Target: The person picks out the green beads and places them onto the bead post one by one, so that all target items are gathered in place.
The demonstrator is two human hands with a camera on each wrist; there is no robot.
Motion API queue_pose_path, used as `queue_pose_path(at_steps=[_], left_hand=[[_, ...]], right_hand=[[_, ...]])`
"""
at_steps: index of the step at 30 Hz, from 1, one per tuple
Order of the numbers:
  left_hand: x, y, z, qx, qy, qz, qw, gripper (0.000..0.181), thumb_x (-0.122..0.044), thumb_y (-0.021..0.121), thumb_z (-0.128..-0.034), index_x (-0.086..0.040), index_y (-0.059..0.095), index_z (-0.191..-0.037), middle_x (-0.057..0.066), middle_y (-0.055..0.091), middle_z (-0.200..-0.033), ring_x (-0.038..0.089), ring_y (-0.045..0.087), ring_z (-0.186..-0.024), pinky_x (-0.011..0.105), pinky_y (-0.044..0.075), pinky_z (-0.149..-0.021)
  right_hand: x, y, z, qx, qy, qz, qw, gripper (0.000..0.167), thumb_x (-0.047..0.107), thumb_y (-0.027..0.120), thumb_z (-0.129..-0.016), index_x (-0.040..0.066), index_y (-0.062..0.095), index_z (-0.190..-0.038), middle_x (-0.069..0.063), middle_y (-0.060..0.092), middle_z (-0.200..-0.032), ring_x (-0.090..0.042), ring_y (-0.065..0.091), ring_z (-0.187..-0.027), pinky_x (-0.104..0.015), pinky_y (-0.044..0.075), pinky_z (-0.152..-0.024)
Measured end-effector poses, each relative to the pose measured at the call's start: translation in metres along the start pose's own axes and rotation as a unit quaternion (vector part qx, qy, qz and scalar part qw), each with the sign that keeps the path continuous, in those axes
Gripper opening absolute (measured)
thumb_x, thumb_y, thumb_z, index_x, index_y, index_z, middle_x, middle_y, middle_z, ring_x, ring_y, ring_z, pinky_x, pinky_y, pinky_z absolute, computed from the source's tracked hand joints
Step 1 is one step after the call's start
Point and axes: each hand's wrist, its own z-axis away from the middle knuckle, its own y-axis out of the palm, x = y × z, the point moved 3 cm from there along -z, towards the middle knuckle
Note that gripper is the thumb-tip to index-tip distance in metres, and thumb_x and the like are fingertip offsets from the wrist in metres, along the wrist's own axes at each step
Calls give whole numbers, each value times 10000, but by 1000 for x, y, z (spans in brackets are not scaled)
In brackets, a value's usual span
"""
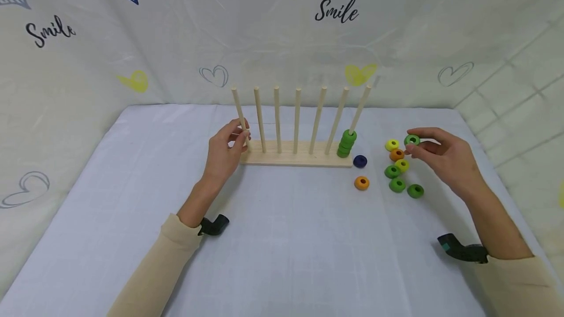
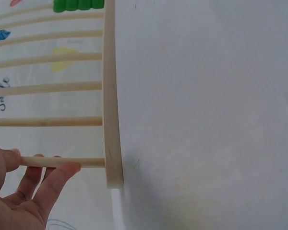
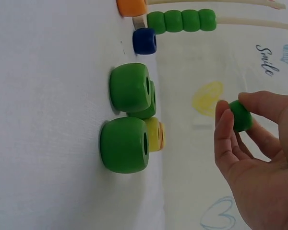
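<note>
A wooden peg rack [image 1: 297,160] stands on the table with several upright pegs in a row. My left hand [image 1: 225,153] holds the leftmost peg [image 1: 238,104] between thumb and fingers; the left wrist view shows the same grip. Several green beads [image 1: 346,145] are stacked on the rightmost peg. My right hand [image 1: 451,163] pinches a green bead [image 3: 241,116] between thumb and fingertips, raised above the tabletop. Below and left of it lie loose beads: green beads [image 3: 124,152], yellow beads [image 1: 391,142] and an orange bead [image 1: 396,157].
Close to the rack's right end lies a dark blue bead [image 1: 360,165]. Another orange bead [image 1: 362,187] rests in front of it. A white cloth [image 1: 282,248] covers the table, and a printed curtain [image 1: 282,38] hangs behind the rack.
</note>
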Motion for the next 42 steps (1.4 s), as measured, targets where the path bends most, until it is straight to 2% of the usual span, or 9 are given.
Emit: queue_pose_path(at_steps=[6,11,18,26,36,42], left_hand=[[-2,-1,0,10,-10,-21,10000,118,-98,614,-1052,-103,653,-1163,171,708,-1110,361,739,-1020,415,687,-819],[-2,0,0,4,-31,-6,10000,119,-93,619,-1048,-107,656,-1160,170,707,-1102,357,739,-1018,407,687,-818],[-2,-1,0,-16,-42,2,10000,119,-94,614,-1051,-100,654,-1163,173,709,-1106,374,735,-1016,416,688,-814],[-2,0,0,-1,-16,0,10000,113,-102,614,-1052,-97,651,-1160,175,710,-1120,381,736,-1029,414,687,-815],[-1,0,1,35,-8,15,10000,119,-112,609,-1057,-93,650,-1167,178,704,-1124,381,734,-1030,418,688,-809],[-1,0,0,29,37,25,10000,111,-109,610,-1056,-102,649,-1160,166,704,-1120,382,737,-1026,405,687,-806]], right_hand=[[9,-1,-2,-85,-42,-92,9999,439,227,767,-962,173,635,-1378,305,672,-1027,76,652,-850,-15,527,-755],[14,1,-3,-121,-188,-142,9996,455,195,762,-964,157,628,-1398,314,680,-1056,90,671,-876,-9,531,-773],[22,5,-8,-355,-306,-52,9989,443,227,763,-965,134,636,-1379,333,664,-1043,116,650,-892,6,517,-768],[32,11,-10,-548,-561,-133,9968,418,223,753,-973,170,655,-1376,269,619,-1183,79,633,-960,11,523,-793],[47,16,-13,-633,-802,-565,9932,396,167,740,-979,119,649,-1361,203,640,-1183,31,646,-980,-14,549,-816],[56,20,-16,-779,-851,-680,9910,395,169,734,-983,113,656,-1366,214,638,-1202,2,617,-1048,1,506,-882]])
